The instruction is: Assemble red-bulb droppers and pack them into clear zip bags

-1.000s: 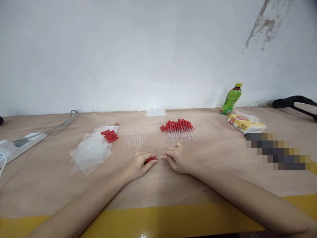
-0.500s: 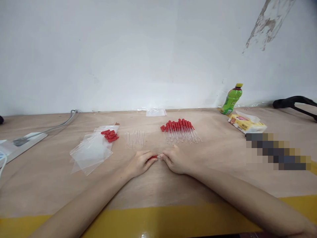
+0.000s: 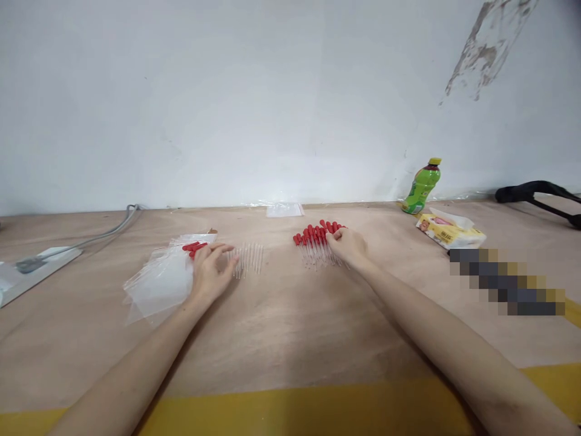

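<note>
My left hand point(image 3: 209, 271) is open, thumb and fingers apart, at the left end of a row of thin clear glass tubes point(image 3: 251, 259). Behind its fingers lie several loose red rubber bulbs point(image 3: 193, 247), partly hidden, on a stack of clear plastic bags point(image 3: 158, 281). On the right, glass droppers with red bulbs point(image 3: 311, 235) lie side by side, bulbs pointing away from me. My right hand point(image 3: 348, 245) is at the right side of this group, fingers pinched on a dropper and covering part of the pile.
Against the wall lies a small clear bag point(image 3: 284, 209). A green bottle point(image 3: 423, 186) and a yellow tissue pack point(image 3: 450, 229) stand at the back right, with a black curved object point(image 3: 538, 192) beyond. A power strip point(image 3: 45, 269) with a grey cable sits far left.
My hands were together at the middle over a red bulb and glass tube. They have since parted, the left towards the tubes and loose bulbs, the right to the dropper pile.
</note>
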### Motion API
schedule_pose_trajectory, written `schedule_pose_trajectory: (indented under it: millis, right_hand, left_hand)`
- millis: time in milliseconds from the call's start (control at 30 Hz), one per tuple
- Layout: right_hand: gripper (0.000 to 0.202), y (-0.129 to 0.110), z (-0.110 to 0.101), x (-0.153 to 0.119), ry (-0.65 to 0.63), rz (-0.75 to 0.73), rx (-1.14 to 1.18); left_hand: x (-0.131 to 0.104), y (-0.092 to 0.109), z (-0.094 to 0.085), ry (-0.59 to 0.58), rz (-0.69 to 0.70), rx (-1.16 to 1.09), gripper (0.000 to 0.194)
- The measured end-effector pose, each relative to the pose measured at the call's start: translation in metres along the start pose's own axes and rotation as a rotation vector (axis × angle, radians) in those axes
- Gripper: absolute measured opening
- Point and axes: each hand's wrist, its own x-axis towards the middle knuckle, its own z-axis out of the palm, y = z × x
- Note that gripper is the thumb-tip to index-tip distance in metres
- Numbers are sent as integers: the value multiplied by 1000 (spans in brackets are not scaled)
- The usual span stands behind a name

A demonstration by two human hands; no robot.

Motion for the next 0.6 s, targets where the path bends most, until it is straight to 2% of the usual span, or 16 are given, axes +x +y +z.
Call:
schedule_pose_trajectory:
  millis: [67,133,200,333,433,500,600]
  right_hand:
    - [29,-2,5,7,26,24,-93]
    - [29,-4,12,9,20,13,-155]
    - [30,-4,18,8,13,-10,-190]
    - [32,-3,21,4,27,-67,-201]
    - [32,-8,20,-4,84,-145,-189]
    - [29,-17,22,-13,97,-271,-159]
    - [27,-38,34,-29,23,-486,-116]
  left_hand:
    - [9,-18,-4,54,-115,100,29]
    - [18,-37,-8,49,-221,179,34]
    - [27,-55,-11,-5,-294,221,38]
    - [38,-82,-5,-201,-298,202,42]
    - [38,-88,3,-332,-272,184,45]
    - [35,-84,8,-374,-236,198,44]
    - [29,-70,14,-383,-202,229,42]
